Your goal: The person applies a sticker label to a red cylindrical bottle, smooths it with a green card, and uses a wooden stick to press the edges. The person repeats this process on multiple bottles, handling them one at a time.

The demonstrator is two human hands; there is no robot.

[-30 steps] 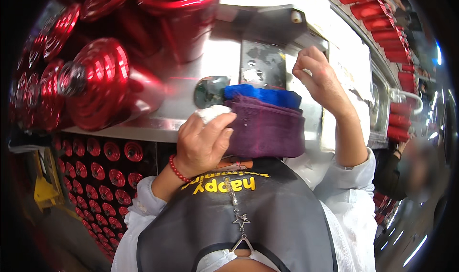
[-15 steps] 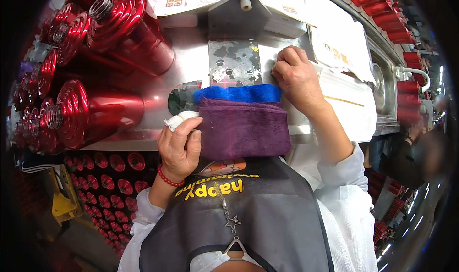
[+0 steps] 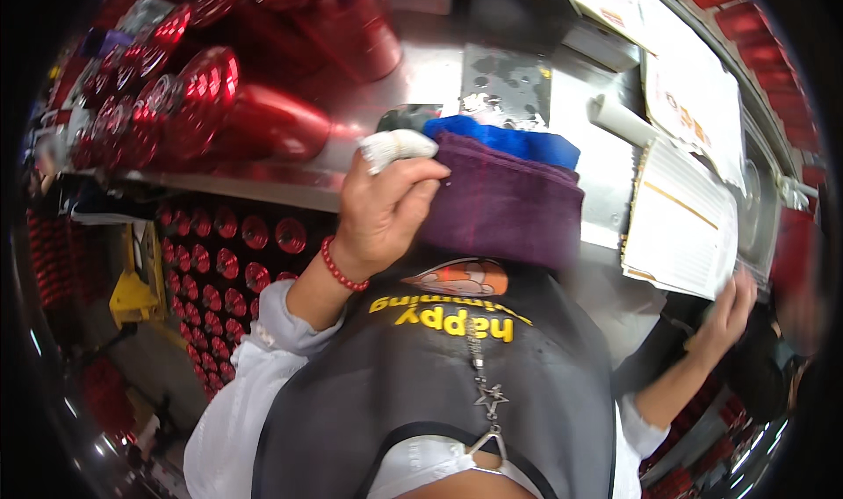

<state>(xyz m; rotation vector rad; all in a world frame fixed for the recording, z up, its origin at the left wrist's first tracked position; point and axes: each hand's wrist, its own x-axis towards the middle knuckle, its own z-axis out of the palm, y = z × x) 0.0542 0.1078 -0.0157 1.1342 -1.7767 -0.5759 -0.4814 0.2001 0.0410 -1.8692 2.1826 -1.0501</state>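
Across upper half: metal benchtop (image 3: 606, 183), shiny, front edge sloping down twd R. Below it at ctr, dark apron (image 3: 369, 385) w/ yellow lettering + orange cartoon print (image 3: 470, 277). Upper L, on benchtop, group of lg. shiny red bottles (image 3: 272, 122), ridged tops pointing mostly twd L rim. Lower than benchtop, L side, rows of ridged red tops (image 3: 255, 231) against dark ground. On R part of benchtop, white papers (image 3: 680, 222), stacked, w/ gold-brown stripe running across. Mid-bench, nr front edge, folded purple cloth (image 3: 509, 201), lying just above cartoon print. Further back, nr top ctr, dark plate (image 3: 507, 86) w/ pale wet-looking spots.

Ctr-L, raised: L hand (image 3: 382, 209), just beside purple cloth, abt level w/ its upper L corner. Index + thumb tips brought close tog., holding white wad (image 3: 398, 150) at fingers; touching purple cloth or not, can't tell. Far R: R hand (image 3: 727, 316), blurred, nr lower R corner of white papers, fingers stretched upward + close tog.; gripping anything or not, can't tell.

Along back of purple cloth, touching it, strip of blue cloth (image 3: 518, 139). White wad: soft, rumpled, jutting above L index finger, just L of both cloths. Round L wrist, red bead bracelet (image 3: 338, 266). Hanging on apron front, sm. metal star charm (image 3: 492, 397).
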